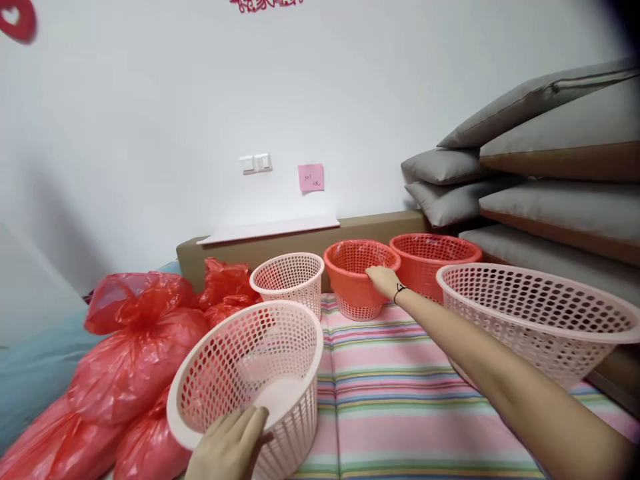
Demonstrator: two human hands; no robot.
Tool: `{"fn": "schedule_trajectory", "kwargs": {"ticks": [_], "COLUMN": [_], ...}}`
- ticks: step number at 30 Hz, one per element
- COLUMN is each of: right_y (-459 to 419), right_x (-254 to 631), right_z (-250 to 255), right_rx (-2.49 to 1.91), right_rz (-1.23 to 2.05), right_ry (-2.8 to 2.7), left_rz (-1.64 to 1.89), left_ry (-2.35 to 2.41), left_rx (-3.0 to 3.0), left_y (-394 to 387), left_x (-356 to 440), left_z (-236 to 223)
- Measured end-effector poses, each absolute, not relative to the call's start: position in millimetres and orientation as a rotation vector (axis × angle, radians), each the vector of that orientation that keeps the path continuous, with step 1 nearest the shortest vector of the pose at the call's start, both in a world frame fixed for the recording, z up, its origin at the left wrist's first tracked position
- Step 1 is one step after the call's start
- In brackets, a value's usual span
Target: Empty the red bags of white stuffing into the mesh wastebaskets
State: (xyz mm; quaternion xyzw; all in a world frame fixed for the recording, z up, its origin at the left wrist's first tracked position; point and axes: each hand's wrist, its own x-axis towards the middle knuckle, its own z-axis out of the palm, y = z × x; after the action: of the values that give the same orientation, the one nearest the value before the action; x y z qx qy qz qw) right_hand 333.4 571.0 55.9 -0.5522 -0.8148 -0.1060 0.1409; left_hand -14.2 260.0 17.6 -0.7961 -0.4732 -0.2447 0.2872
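Observation:
My left hand [231, 443] grips the near rim of a pale pink perforated basket [280, 333], which is tilted with its mouth facing me at the lower left. My right hand [384, 280] is stretched far forward, fingers closed over the rim of a red-orange basket [350, 280] that sits nested in a pink one on the striped cloth [390, 387]. A dark band circles my right wrist.
Another pink basket [293, 277] stands behind the tilted one. A second red basket [440, 257] and a wide pink basket [540, 320] are at the right. Red plastic bags [135, 353] pile up at the left. Grey cushions [550, 173] are stacked at the right wall.

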Motion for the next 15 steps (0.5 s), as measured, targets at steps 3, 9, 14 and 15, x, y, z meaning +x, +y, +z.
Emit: {"fn": "schedule_trajectory", "kwargs": {"ticks": [3,9,14,15], "right_y": [540,424,312,294], "right_x": [338,361,399,407], "right_z": [65,82,84,80], "right_rx": [-1.579,-1.430,-1.344,-1.325], "right_rz": [-0.386,-0.510,-0.552,-0.559], "right_ry": [-2.352,-2.468,-2.490,-2.482], "left_rz": [-0.625,-0.410,-0.334,-0.330], "left_ry": [-1.336,-1.506,-1.581,-1.595], "left_rx": [-2.114,-2.105,-2.161,-2.175], "left_y": [265,269,285,291], "left_x": [-8,3,10,11], "left_z": [22,29,36,36]}}
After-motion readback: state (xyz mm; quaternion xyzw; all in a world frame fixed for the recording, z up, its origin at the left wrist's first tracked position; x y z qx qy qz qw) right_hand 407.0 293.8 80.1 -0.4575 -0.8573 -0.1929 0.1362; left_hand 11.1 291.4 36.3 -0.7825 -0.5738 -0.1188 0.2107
